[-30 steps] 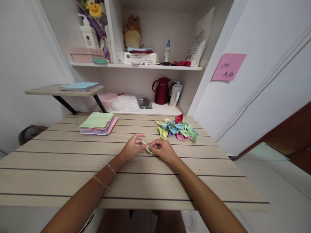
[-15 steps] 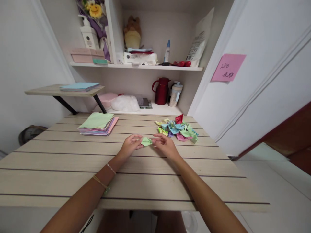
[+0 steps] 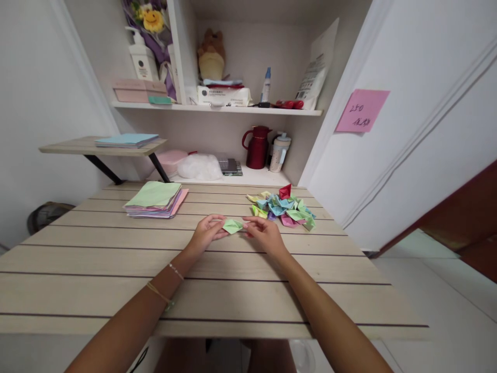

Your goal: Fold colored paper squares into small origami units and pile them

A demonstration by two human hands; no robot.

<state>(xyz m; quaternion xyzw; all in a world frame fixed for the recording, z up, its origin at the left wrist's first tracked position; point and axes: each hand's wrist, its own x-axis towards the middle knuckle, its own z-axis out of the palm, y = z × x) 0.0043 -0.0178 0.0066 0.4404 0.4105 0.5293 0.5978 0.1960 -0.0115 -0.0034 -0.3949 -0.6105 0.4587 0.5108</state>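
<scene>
Between my hands, just above the desk, is a light green folded paper boat. My left hand pinches its left end with thumb and fingers. At its right end, my right hand has thumb and fingertips closed on the tip. Just beyond my right hand lies a pile of folded paper boats in blue, green, yellow, pink, purple and red. To the left of my hands sits a stack of coloured paper sheets, light green on top.
The slatted wooden desk carries a small raised shelf with blue paper at the left. Behind stand a red thermos jug and a pale cup. A pink note is on the right wall.
The green paper boat stays between both hands, with slight shifts of the fingers; slightly more of its left side shows. The whole view has moved a little.
</scene>
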